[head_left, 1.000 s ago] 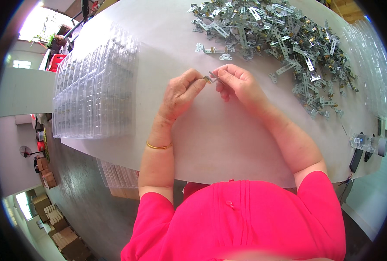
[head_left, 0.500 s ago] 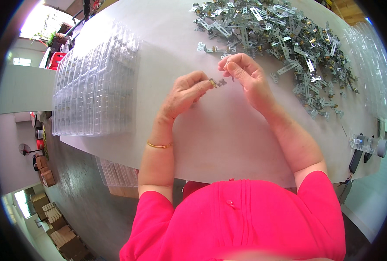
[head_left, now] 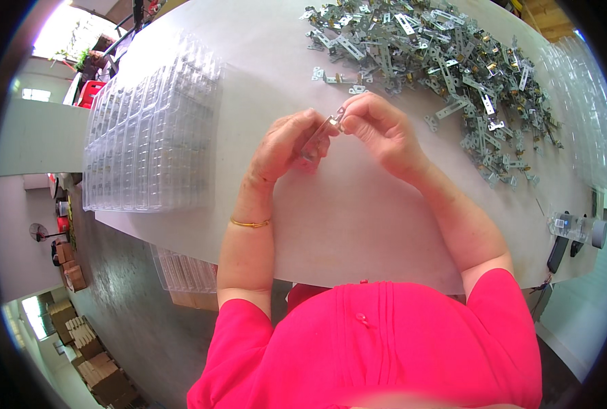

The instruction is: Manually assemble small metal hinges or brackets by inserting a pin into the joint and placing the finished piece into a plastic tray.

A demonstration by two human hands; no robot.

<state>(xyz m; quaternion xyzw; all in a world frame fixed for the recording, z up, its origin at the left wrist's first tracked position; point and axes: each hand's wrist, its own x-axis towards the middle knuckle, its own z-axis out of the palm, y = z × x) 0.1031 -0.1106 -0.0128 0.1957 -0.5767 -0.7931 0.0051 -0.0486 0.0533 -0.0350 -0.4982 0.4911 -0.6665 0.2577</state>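
Observation:
Over the white table point(head_left: 358, 218), my left hand point(head_left: 286, 144) and my right hand point(head_left: 380, 129) meet, both pinching one small metal latch part point(head_left: 327, 127) between their fingertips. The part is a thin silver strip, tilted, with its upper end by my right thumb. A big heap of similar metal latch parts point(head_left: 447, 65) lies just beyond my right hand, with a few loose pieces point(head_left: 334, 76) at its near edge. A gold bangle point(head_left: 250, 223) sits on my left wrist.
A stack of clear plastic blister trays point(head_left: 150, 133) lies at the table's left. More clear trays point(head_left: 590, 116) line the far right edge. A tape dispenser and dark tools point(head_left: 573, 232) rest at the right. Further trays point(head_left: 184, 269) and cardboard boxes point(head_left: 89, 354) are below on the floor.
Both hands have shifted slightly and turned the small metal part between the fingertips; it now stands more tilted. Everything else on the table is unmoved.

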